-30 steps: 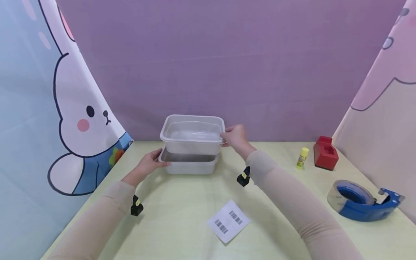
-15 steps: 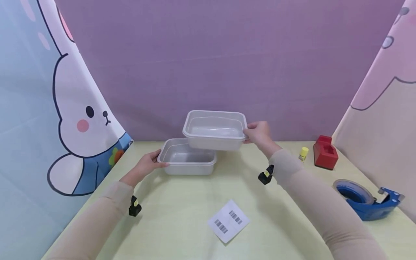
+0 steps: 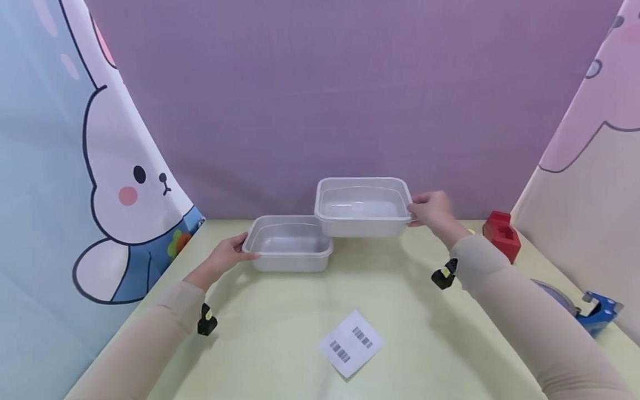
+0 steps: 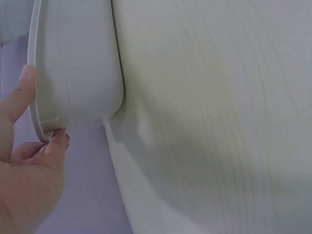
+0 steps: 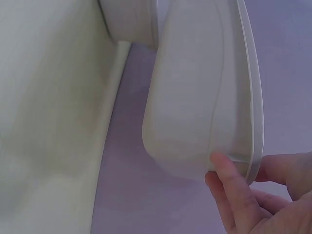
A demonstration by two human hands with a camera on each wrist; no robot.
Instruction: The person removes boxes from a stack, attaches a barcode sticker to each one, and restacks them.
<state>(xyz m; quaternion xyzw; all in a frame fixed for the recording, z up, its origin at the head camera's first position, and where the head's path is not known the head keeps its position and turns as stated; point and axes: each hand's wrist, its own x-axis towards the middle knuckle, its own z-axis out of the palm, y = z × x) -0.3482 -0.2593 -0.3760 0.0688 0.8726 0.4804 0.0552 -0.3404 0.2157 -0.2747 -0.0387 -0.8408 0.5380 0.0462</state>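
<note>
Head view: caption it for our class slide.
Left hand grips a white tub on the table; right hand holds a second tub aloft.

Left white tub [image 3: 288, 250] upright on table [image 3: 260, 333]; right white tub [image 3: 364, 210] raised, upright.

Purple back wall [image 3: 320, 111] behind a pale wood-grain table [image 3: 265, 344]
The light-blue left wall [image 3: 35, 233] bears a cartoon rabbit [image 3: 117, 178]; the right wall [image 3: 595, 189] is pink and cream.

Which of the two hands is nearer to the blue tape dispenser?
Right hand, beyond and left of the tape dispenser; the left hand is much farther left.
</note>
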